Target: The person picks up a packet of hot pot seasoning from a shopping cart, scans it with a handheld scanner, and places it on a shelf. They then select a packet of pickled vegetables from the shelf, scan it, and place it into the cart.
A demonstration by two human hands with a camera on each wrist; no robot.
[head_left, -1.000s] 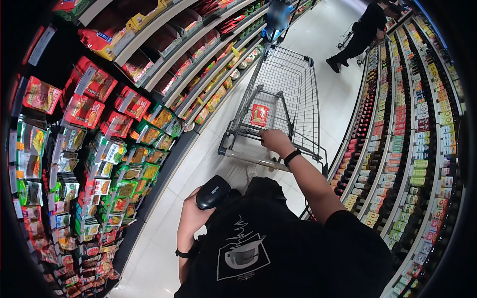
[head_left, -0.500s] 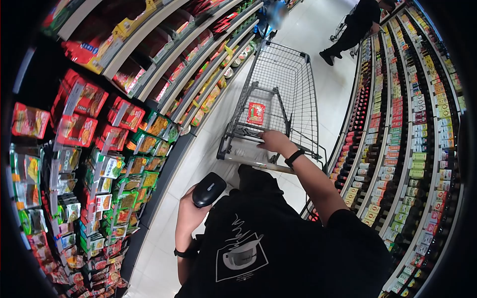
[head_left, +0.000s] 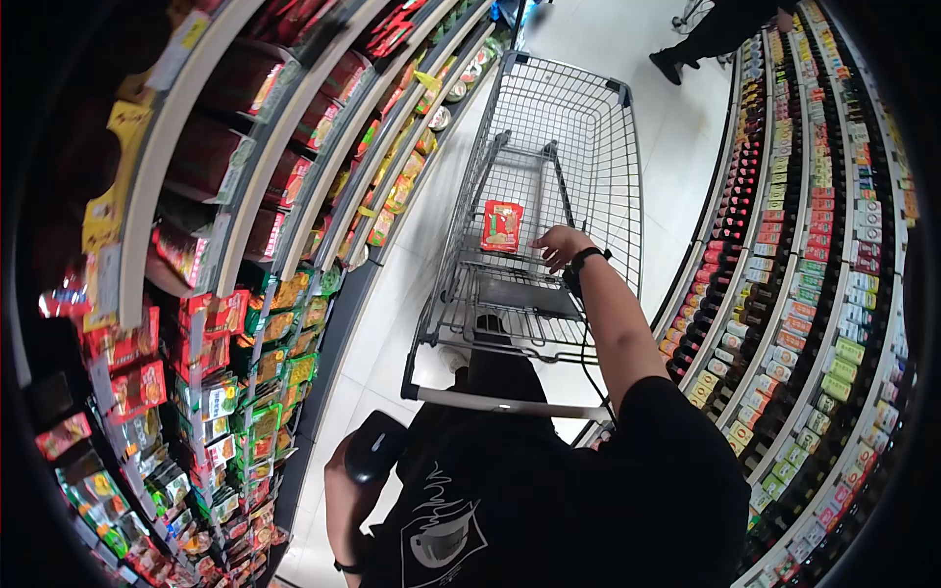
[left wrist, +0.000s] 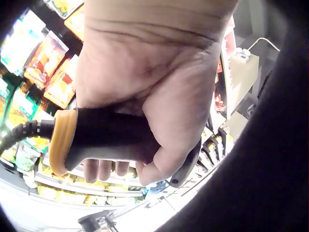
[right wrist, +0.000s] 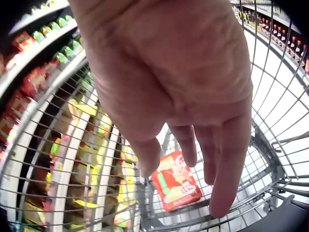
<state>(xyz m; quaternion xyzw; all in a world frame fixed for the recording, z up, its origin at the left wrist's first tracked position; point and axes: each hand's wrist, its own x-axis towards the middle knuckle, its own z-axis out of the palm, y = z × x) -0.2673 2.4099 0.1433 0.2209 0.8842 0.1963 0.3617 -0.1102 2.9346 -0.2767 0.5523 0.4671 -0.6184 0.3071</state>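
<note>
My left hand (head_left: 345, 495) grips a black handheld barcode scanner (head_left: 375, 448) low beside my body. In the left wrist view its fingers and thumb wrap around the scanner's handle (left wrist: 113, 134), which has an orange end and a coiled cable (left wrist: 24, 133). Inside the wire shopping cart (head_left: 627, 147) lies a flat red food packet (head_left: 502, 225). My right hand (head_left: 561, 247) reaches over the cart's basket, just right of that packet. Seen from the right wrist, the fingers hang down, spread and loose, above and beside the packet (right wrist: 176, 182), holding nothing.
Shelves of packaged foods (head_left: 265, 323) line the left side, with hanging packets close by. On the right run shelves of bottles and jars (head_left: 774, 323). Another person in dark clothes (head_left: 720, 34) stands farther up the tiled aisle (head_left: 686, 108). The cart's handle (head_left: 490, 402) is close against my body.
My right hand has left the cart's rear bars and moved forward over the basket toward the red packet. The cart is closer to me, and the scanner in my left hand has shifted lower in view.
</note>
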